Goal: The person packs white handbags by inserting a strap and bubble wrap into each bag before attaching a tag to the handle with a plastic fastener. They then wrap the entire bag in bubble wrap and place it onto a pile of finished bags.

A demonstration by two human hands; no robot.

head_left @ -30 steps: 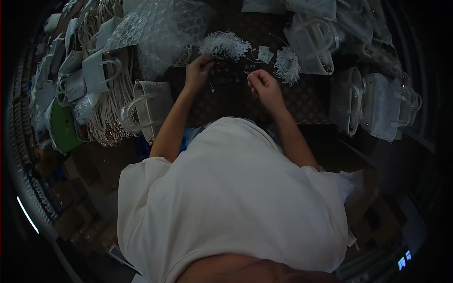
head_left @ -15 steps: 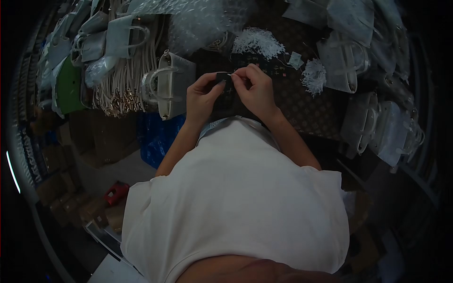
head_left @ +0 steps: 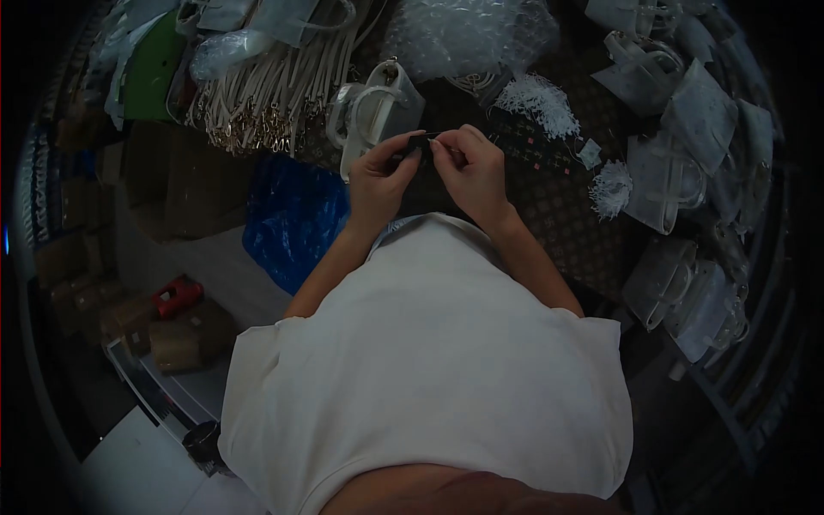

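My left hand (head_left: 379, 184) is closed in a pinch on a small dark card (head_left: 415, 144), held by its edge between thumb and fingers. Close beside it, my right hand (head_left: 474, 172) has thumb and forefinger pinched at the card's edge on something small and pale, too small to name. Just beyond the right hand lie several dark cards (head_left: 530, 146) with small reddish marks. A heap of white strings (head_left: 539, 103) rests behind them, with a second white bundle (head_left: 611, 190) to the right. A pale handbag (head_left: 390, 107) stands behind my left hand.
Light straps with gold clasps (head_left: 275, 90) hang at the left, near a green panel (head_left: 153, 73). Bubble wrap (head_left: 468, 34) lies at the back of the brown patterned table (head_left: 562, 227). Wrapped handbags (head_left: 665, 184) line the right. A blue plastic bag (head_left: 296, 219) hangs below left.
My view has turned, so the table's contents appear shifted. Both hands stay together at the card, which has tilted so that less of its face shows.
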